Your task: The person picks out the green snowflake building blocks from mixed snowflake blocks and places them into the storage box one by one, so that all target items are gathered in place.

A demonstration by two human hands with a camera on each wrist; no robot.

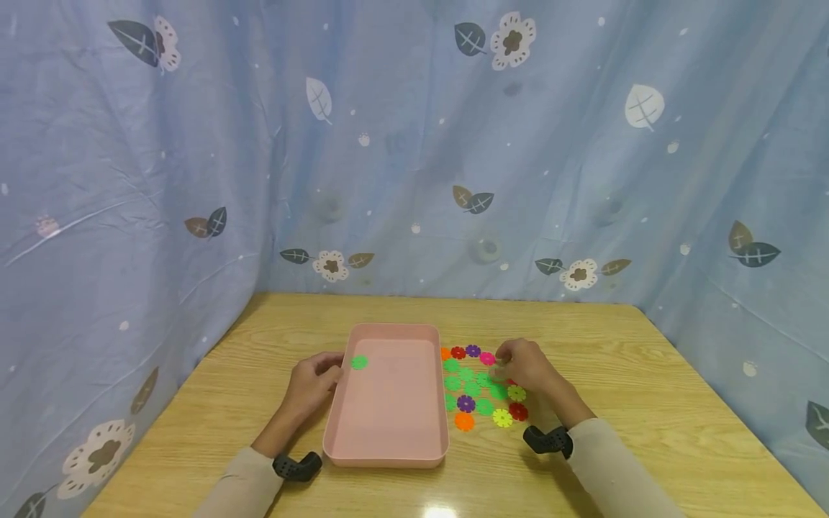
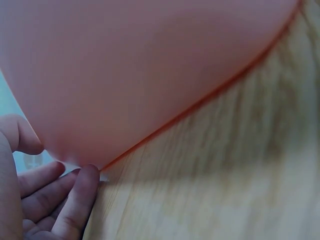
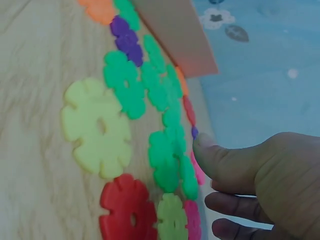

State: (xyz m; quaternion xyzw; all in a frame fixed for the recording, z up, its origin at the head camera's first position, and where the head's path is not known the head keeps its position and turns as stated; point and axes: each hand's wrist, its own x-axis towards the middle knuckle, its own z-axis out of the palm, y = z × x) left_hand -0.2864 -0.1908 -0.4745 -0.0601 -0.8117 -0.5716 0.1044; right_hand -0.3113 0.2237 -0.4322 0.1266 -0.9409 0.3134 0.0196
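Observation:
A pink tray (image 1: pixel 388 453) lies on the table with one green flower-shaped plastic piece (image 1: pixel 359 362) inside, near its left wall. My left hand (image 1: pixel 311 385) holds the tray's left side. In the left wrist view its thumb (image 2: pixel 25 137) is at the rim and its other fingertips (image 2: pixel 90 175) are against the outer wall. My right hand (image 1: pixel 526 367) hovers low over flower pieces right of the tray, thumb and fingers apart. In the right wrist view nothing shows between them; green pieces (image 3: pixel 165 160) and a pink piece (image 3: pixel 197 167) are nearest the thumb.
Several orange, red, purple, yellow and green flower pieces lie flat beside the tray's right wall, including a yellow piece (image 1: pixel 502 418) and an orange piece (image 1: pixel 464 421) toward the front. A patterned blue curtain (image 1: pixel 414 144) surrounds the wooden table (image 1: pixel 583 324) at back and sides.

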